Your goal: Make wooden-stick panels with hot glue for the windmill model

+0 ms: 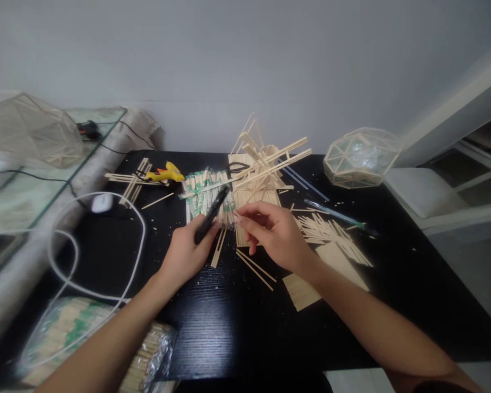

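Observation:
My left hand [188, 244] is closed around a slim black pen-like tool [213, 213], which slants up and to the right; its exact kind is unclear. Beside it, my right hand [272, 232] is in a pinch, thumb against index finger, near the tool. Whatever lies between those fingertips is too small to name. Just beyond my hands is a pack of wrapped chopsticks [207, 183] in green-and-white paper. Behind my right hand, a stick structure [265, 164] of joined wooden sticks stands on a slatted wooden mat [242, 232].
A yellow glue gun [166, 172] rests by crossed sticks at back left. Loose sticks [331, 232] and a thin wooden sheet [303, 292] lie right. A faceted stick frame [360, 158] stands back right. A white cable [141, 245] loops left, above bagged chopsticks [73, 322].

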`<state>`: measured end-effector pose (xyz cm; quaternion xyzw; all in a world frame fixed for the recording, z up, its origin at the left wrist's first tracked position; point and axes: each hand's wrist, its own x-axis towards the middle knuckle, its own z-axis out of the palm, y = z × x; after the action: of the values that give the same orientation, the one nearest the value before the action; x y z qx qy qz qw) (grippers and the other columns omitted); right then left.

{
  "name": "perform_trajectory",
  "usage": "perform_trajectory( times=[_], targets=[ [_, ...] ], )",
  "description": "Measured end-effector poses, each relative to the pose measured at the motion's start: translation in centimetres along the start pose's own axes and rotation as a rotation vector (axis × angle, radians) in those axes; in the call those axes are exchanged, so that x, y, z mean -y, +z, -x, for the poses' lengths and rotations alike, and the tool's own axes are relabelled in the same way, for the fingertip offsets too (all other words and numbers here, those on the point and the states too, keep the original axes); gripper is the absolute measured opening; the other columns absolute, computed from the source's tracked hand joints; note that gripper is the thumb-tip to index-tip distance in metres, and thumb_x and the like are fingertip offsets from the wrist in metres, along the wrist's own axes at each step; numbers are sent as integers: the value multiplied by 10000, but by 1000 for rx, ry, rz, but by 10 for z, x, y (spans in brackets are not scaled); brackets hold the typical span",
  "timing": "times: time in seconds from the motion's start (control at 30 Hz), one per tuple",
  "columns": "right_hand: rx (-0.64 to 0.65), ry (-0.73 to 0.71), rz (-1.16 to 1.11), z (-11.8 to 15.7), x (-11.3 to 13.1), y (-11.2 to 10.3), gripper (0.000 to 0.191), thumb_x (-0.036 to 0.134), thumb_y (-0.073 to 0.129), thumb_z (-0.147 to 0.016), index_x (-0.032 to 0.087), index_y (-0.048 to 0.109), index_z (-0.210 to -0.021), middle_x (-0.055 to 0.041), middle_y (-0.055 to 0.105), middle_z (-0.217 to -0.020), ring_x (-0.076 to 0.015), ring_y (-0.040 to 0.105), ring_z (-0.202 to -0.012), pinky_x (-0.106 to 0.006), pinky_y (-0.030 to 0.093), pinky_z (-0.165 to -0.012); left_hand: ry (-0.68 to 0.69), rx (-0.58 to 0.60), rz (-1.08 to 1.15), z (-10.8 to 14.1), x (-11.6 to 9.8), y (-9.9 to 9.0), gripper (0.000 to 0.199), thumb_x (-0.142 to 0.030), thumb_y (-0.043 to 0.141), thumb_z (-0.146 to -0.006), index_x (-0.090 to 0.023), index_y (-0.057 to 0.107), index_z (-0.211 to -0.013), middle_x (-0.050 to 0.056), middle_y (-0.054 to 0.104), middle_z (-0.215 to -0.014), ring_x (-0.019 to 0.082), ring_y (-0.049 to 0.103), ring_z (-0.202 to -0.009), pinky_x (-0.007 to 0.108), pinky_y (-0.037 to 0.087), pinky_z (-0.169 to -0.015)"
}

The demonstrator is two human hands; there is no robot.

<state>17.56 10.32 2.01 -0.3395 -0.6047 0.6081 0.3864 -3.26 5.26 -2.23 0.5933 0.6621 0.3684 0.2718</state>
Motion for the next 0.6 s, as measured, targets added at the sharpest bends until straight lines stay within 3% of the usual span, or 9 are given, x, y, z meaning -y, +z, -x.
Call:
perform_trajectory(
  times=[0.13,0.23,0.4,0.5,0.6],
  targets=[
    [-17,-117,108,3,8,-3,217,256,718,-942,246,786,-1147,5,735,-853,-135,707,-755,-296,613,-744,-231,69,397,-6,2,0,456,-590,669,-907,-192,576,-704,-24,523,-560,108,429,-472,241,303,-461],
    [-83,-113,94,5,14,-8,154,250,749,-921,228,778,-1071,-25,796,-925,-181,765,-906,-350,610,-880,-245,144,564,-6,-2,-3,460,-572,717,-892,-167,639,-687,-23,500,-516,85,379,-430,231,243,-428],
    [-253,14,-68,14,7,-26,239,359,847,-862,207,674,-923,-44,818,-866,-180,774,-777,-339,631,-783,-118,211,624,-2,-7,-8,432,-496,710,-933,-136,729,-694,-33,458,-436,66,362,-399,225,261,-441],
    [-326,59,-78,28,-6,-38,308,406,886,-823,200,661,-865,-46,815,-834,-175,766,-736,-333,633,-759,-102,201,774,-2,-8,-11,376,-458,696,-930,-121,763,-779,10,588,-506,62,369,-379,228,267,-420],
    [-345,107,-49,48,-19,-41,336,423,910,-786,196,664,-818,-63,819,-850,-180,767,-741,-329,627,-741,-125,100,953,-4,-10,-15,265,-364,767,-831,-119,778,-933,58,725,-681,54,379,-370,221,264,-390]
  ],
)
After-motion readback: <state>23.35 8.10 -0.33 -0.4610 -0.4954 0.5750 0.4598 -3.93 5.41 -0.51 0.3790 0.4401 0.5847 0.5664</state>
